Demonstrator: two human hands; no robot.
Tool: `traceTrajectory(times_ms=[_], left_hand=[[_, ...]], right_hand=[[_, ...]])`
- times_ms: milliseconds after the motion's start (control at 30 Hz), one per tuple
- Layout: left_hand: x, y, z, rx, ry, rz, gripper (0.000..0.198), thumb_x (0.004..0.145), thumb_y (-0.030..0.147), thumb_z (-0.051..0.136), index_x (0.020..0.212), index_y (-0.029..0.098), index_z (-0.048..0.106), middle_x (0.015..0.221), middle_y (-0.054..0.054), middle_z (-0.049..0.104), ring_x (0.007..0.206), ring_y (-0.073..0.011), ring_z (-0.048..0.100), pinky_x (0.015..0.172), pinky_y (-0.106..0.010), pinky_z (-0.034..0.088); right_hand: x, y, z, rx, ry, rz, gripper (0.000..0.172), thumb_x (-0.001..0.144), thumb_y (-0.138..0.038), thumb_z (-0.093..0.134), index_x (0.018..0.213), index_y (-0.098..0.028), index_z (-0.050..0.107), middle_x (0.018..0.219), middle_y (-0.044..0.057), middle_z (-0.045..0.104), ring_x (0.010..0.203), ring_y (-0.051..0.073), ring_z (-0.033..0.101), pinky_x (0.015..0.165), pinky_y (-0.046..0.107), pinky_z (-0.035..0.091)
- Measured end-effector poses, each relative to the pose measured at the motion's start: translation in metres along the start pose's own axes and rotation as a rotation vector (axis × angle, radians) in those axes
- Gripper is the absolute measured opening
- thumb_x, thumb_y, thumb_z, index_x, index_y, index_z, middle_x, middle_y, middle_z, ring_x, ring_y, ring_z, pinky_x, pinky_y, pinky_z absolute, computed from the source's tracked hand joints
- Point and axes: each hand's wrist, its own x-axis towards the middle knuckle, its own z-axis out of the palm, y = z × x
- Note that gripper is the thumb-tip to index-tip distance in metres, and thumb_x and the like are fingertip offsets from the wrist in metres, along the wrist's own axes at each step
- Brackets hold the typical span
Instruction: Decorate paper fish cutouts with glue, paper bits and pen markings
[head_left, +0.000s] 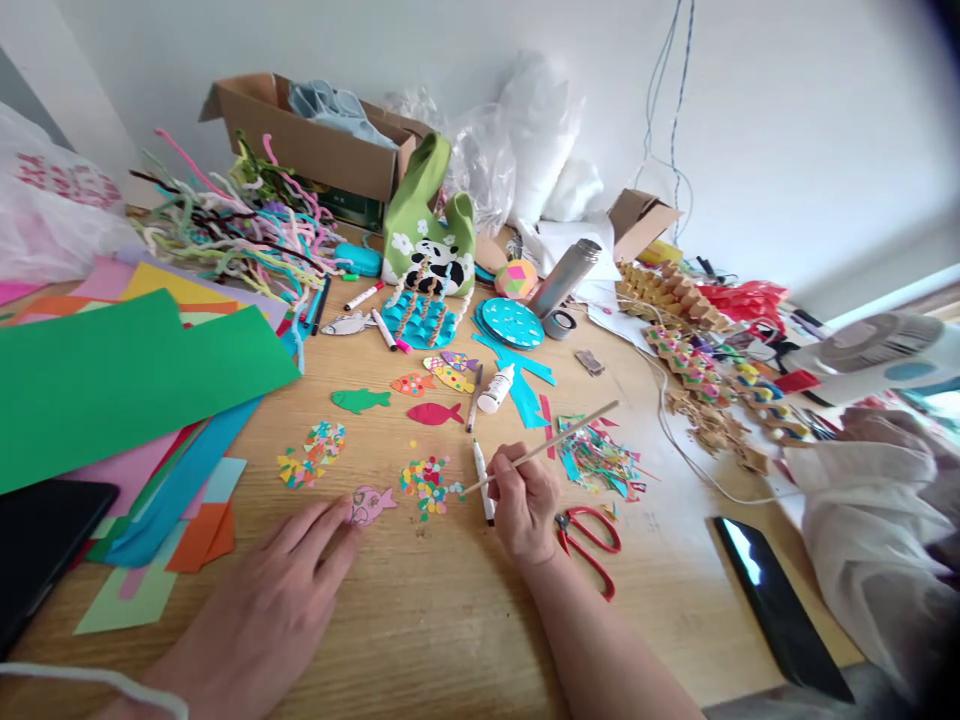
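Observation:
My left hand (289, 575) lies with stretched fingers on the table, its fingertips resting on the edge of a small pink paper fish (371, 505). Between the fingers of my right hand (525, 500) is a thin wooden stick (574, 425), its lower tip pointing down at a pile of colourful paper dots (426, 487). A white marker (481, 470) lies just left of that hand. Red-handled scissors (592, 535) sit to its right. Beyond are a green paper fish (361, 400), a red paper fish (435, 413) and a white glue bottle (496, 390).
Green card sheets (135, 390) and other coloured papers cover the left. Pipe cleaners (240, 220), a cardboard box (300, 135), a green panda bag (429, 240) and a metal flask (566, 280) stand behind. Paper scraps (600, 455) and a phone (780, 605) lie to the right.

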Motion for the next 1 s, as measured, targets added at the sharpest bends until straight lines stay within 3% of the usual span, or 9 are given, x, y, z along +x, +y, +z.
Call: traceTrajectory(times_ms=[133,733,1000], left_hand=[[0.001,-0.004,0.001,0.028,0.048,0.047,0.050,0.083,0.002,0.036,0.116,0.015,0.071,0.119,-0.010,0.072,0.109,-0.0246,0.063,0.091,-0.040,0.050],[-0.001,-0.004,-0.001,-0.024,0.011,0.027,0.048,0.086,0.006,0.036,0.116,0.018,0.072,0.122,-0.009,0.071,0.111,-0.0239,0.061,0.092,-0.038,0.049],[0.002,0.003,-0.002,-0.114,0.024,-0.094,0.043,0.088,0.007,0.038,0.108,0.018,0.075,0.118,-0.008,0.072,0.109,-0.0237,0.060,0.095,-0.038,0.047]], right_hand=[[0.006,-0.003,-0.003,-0.041,-0.061,-0.066,0.035,0.095,-0.020,0.044,0.060,-0.022,0.044,0.050,-0.005,0.044,0.042,0.009,0.042,0.045,0.024,0.033],[0.009,0.001,-0.009,-0.011,-0.148,-0.169,0.030,0.090,-0.013,0.044,0.062,-0.023,0.040,0.051,-0.005,0.040,0.043,0.010,0.039,0.047,0.025,0.031],[0.008,0.002,-0.009,-0.008,-0.156,-0.120,0.032,0.091,-0.021,0.047,0.060,-0.022,0.047,0.048,-0.005,0.040,0.042,0.010,0.038,0.045,0.025,0.031]])
